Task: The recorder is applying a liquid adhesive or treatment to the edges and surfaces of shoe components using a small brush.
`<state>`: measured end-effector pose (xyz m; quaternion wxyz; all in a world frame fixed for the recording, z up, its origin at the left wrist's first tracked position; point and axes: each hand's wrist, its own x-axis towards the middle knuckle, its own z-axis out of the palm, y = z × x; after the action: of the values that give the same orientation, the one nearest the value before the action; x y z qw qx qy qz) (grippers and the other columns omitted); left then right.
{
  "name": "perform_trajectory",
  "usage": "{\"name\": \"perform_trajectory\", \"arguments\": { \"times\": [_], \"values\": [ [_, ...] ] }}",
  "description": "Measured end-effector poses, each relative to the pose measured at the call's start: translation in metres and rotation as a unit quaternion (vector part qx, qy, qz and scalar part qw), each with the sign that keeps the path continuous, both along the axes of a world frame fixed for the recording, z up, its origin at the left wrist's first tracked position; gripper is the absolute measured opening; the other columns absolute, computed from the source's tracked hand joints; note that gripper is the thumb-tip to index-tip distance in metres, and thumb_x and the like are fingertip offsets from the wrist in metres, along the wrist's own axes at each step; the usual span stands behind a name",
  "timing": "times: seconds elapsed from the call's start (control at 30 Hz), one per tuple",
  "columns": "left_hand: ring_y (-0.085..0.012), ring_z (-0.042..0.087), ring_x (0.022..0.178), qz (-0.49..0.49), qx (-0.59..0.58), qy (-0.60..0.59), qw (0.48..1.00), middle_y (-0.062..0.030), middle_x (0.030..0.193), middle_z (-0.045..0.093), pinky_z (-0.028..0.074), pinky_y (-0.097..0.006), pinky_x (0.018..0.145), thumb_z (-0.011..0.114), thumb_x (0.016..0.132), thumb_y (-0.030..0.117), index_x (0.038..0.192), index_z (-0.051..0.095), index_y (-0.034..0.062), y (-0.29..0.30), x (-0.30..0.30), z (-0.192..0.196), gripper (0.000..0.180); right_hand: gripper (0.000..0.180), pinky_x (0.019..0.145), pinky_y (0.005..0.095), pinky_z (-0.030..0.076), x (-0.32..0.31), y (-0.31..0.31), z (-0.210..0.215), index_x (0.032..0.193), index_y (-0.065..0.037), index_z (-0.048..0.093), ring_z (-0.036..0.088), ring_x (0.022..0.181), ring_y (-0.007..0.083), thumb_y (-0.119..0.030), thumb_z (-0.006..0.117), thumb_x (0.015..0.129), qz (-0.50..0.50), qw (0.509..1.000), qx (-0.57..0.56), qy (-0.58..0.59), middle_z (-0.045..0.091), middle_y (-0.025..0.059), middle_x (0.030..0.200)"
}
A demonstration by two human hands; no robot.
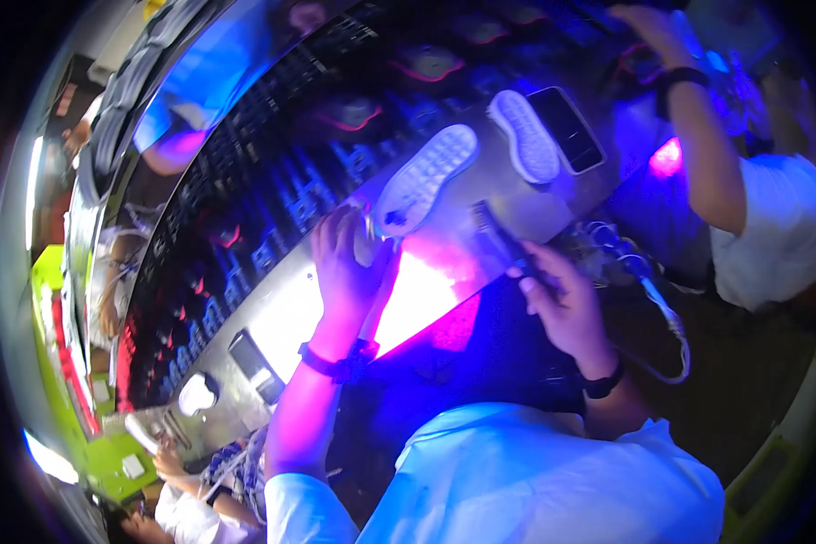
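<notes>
A white shoe sole (426,177) lies tread-up on the shiny metal bench (272,308), lit by purple and blue light. My left hand (344,267) grips the near end of that sole, with a dark band on the wrist. My right hand (562,304) is closed around a dark, slim tool (494,231) whose tip points toward the sole, a short way to its right. A dark watch sits on that wrist. Whether the tool touches the sole is hidden by glare.
A second white sole (524,136) lies beside a flat dark phone-like device (567,127) farther back. A co-worker's arm (698,145) reaches over the bench at the right. A cable (666,317) hangs by my right hand. Another person (186,508) sits at the lower left.
</notes>
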<state>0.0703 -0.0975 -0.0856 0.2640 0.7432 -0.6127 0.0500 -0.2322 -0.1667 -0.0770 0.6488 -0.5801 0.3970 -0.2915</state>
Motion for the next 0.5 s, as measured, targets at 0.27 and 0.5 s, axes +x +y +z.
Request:
{"name": "perform_trajectory", "arguments": {
  "times": [0.27,0.5],
  "values": [
    [-0.0402,0.055,0.120,-0.004,0.056,0.107,0.993,-0.0229,0.135,0.056,0.044,-0.050,0.102,0.089,0.070,0.027,0.151,0.031,-0.0062,-0.018,-0.005,-0.021,0.105,0.045,0.061,0.0205,0.046,0.022,-0.016,-0.020,0.141,0.001,0.051,0.056,0.074,0.0039,0.002,0.059,0.097,0.001,1.000,0.002,-0.030,0.070,0.0072,0.111],
    [-0.0361,0.061,0.113,0.027,-0.049,0.039,0.998,-0.0164,0.118,0.067,0.048,-0.045,0.099,0.087,0.073,0.021,0.144,0.045,-0.0024,-0.009,-0.008,-0.015,0.086,0.042,0.058,0.0205,0.044,0.050,-0.032,-0.032,0.138,0.002,0.052,0.053,0.068,0.0039,0.003,0.060,0.096,0.053,0.997,0.024,-0.041,0.066,0.0025,0.101]
  ]
}}
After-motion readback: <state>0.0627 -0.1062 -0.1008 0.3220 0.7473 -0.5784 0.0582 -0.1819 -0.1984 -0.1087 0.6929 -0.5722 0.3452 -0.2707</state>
